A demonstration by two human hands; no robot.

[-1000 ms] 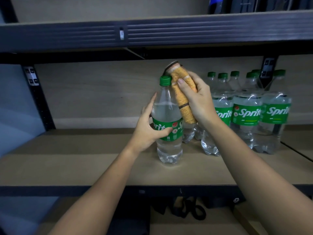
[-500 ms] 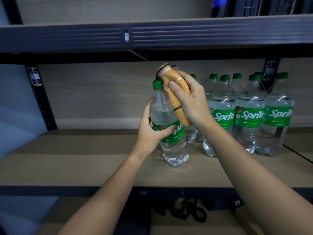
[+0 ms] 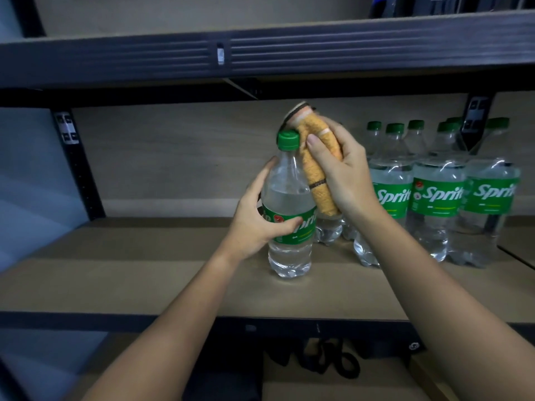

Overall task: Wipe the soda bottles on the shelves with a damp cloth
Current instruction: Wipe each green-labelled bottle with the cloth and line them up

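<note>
A crowd of Sprite bottles (image 3: 434,195) stands packed at the right of the wooden shelf (image 3: 144,279), just behind the right forearm, with the dark upper shelf beam (image 3: 260,56) overhead. Out front, one soda bottle (image 3: 289,215) stands upright on the board, apart from the pack. The left hand (image 3: 254,221) wraps its green label, thumb across the front. The right hand (image 3: 344,175) grips the folded orange cloth (image 3: 315,172), pressed against the bottle's neck and shoulder beside the green cap (image 3: 288,140).

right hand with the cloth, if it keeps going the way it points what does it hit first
The right hand points left, and its orange cloth already lies against the neck of the held bottle, so the bottle comes first, just under the green cap.
</note>
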